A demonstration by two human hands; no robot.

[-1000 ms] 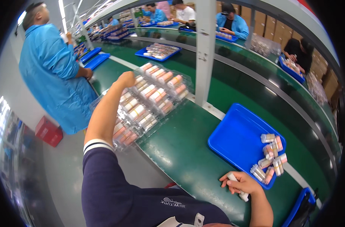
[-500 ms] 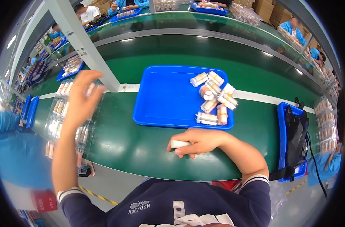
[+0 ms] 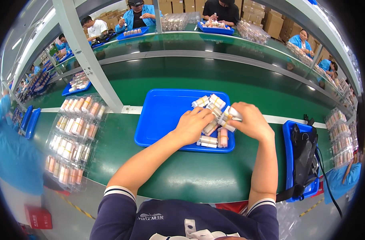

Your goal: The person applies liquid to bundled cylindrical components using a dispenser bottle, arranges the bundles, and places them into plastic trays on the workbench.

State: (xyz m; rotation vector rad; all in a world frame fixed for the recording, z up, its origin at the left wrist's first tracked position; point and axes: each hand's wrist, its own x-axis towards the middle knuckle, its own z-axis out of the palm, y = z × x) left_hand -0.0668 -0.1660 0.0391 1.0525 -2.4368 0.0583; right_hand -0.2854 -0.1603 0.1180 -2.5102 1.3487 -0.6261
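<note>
A blue tray (image 3: 160, 116) lies on the green worktop, with bundles of small pale tubes heaped at its right end. Some bundles, such as the pink one (image 3: 223, 137), have a yellow band around them. My left hand (image 3: 193, 127) reaches over the heap from the left, its fingers curled down on a tube bundle (image 3: 209, 128); its thumb is hidden. From the right, my right hand (image 3: 250, 120) pinches a tube bundle with white ends (image 3: 233, 114) between thumb and fingers at the tray's right rim.
To the left, clear plastic trays (image 3: 72, 140) hold rows of banded tubes. A blue tray with a black bag (image 3: 304, 152) and a cable stands at the right. A grey post (image 3: 86, 60) rises behind the worktop. Co-workers sit across the line; a blue-sleeved person (image 3: 14, 148) is at far left.
My left hand has come from the clear trays on the left to the tube heap. My right hand, earlier holding a white tube in front of the blue tray, has moved up and right to the heap.
</note>
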